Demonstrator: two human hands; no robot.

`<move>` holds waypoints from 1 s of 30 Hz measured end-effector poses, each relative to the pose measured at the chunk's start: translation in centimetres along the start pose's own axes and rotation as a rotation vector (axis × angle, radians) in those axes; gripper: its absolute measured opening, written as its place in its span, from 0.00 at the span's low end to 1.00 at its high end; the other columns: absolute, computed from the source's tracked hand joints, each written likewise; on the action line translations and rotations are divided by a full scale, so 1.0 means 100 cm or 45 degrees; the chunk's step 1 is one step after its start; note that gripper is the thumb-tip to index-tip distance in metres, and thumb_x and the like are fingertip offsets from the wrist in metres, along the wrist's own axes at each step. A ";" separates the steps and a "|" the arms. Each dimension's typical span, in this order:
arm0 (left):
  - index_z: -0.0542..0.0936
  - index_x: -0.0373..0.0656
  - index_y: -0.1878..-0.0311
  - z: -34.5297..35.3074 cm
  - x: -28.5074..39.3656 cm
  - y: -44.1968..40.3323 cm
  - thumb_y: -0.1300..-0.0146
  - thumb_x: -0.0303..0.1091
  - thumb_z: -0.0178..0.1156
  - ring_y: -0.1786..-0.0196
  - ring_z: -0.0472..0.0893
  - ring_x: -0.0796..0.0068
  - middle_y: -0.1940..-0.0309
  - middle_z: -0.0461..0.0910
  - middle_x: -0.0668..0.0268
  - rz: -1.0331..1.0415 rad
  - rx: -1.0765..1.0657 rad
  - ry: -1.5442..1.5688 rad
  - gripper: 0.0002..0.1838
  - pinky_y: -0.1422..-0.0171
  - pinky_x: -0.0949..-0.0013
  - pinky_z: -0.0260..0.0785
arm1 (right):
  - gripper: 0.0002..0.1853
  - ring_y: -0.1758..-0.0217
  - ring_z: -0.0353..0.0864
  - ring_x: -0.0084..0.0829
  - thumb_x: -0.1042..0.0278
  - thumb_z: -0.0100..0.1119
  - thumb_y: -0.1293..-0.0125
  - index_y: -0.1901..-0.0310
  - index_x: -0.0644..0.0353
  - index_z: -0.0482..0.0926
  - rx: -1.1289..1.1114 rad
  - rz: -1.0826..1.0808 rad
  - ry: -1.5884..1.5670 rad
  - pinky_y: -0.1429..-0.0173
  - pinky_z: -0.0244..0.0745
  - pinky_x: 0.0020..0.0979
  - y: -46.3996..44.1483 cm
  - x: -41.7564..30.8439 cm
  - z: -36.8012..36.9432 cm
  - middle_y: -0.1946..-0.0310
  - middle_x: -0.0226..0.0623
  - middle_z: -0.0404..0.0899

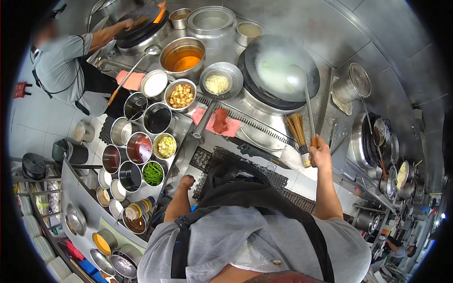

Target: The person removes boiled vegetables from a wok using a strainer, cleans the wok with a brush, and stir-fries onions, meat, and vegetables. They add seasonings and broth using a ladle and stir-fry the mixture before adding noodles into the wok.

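My right hand is closed round the wooden end of a long ladle. The ladle's bowl rests in pale, steaming liquid in a large black wok. Beside that hand, a bamboo brush leans at the stove's front edge. My left hand hangs low near the edge of the ingredient counter, its fingers curled, with nothing seen in it. Left of the wok, a perforated strainer holds a pale heap of noodles. Pink cloths lie on the stove's front edge.
Pots of sauces and chopped food fill the left counter, including greens and fried cubes. A pot of orange liquid stands behind them. A co-worker works at another wok at the upper left. A second black wok is at the right.
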State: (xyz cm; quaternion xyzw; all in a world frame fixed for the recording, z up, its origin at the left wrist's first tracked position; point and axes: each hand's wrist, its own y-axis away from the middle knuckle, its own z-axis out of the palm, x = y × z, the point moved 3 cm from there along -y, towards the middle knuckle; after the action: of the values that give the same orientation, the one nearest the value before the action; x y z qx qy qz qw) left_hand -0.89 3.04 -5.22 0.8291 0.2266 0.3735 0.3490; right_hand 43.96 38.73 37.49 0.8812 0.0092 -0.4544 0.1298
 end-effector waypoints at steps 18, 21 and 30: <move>0.83 0.46 0.57 0.015 0.015 0.024 0.48 0.30 0.59 0.53 0.82 0.57 0.56 0.82 0.57 0.087 -0.357 -0.801 0.14 0.49 0.57 0.76 | 0.34 0.86 0.72 0.25 0.79 0.55 0.48 0.35 0.72 0.63 -0.200 0.097 -0.315 0.85 0.65 0.29 -0.020 0.014 0.025 0.74 0.39 0.76; 0.83 0.45 0.56 0.022 0.015 0.003 0.48 0.32 0.59 0.54 0.83 0.58 0.56 0.82 0.56 0.132 -0.292 -0.803 0.15 0.50 0.56 0.76 | 0.35 0.86 0.71 0.25 0.78 0.56 0.47 0.35 0.73 0.61 -0.180 0.072 -0.228 0.85 0.65 0.29 -0.048 0.021 0.027 0.75 0.38 0.75; 0.82 0.43 0.52 -0.040 0.141 0.026 0.41 0.40 0.56 0.51 0.81 0.60 0.48 0.79 0.56 -0.060 0.179 0.258 0.17 0.43 0.61 0.72 | 0.23 0.84 0.71 0.25 0.68 0.56 0.45 0.49 0.73 0.72 -0.410 0.369 -1.286 0.86 0.62 0.23 -0.073 -0.018 0.014 0.71 0.39 0.75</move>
State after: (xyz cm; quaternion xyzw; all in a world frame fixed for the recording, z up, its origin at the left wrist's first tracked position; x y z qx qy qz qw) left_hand 5.06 11.96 5.14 0.8040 0.3057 0.4302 0.2741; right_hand 40.82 45.58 36.52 0.5146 -0.1064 -0.7913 0.3125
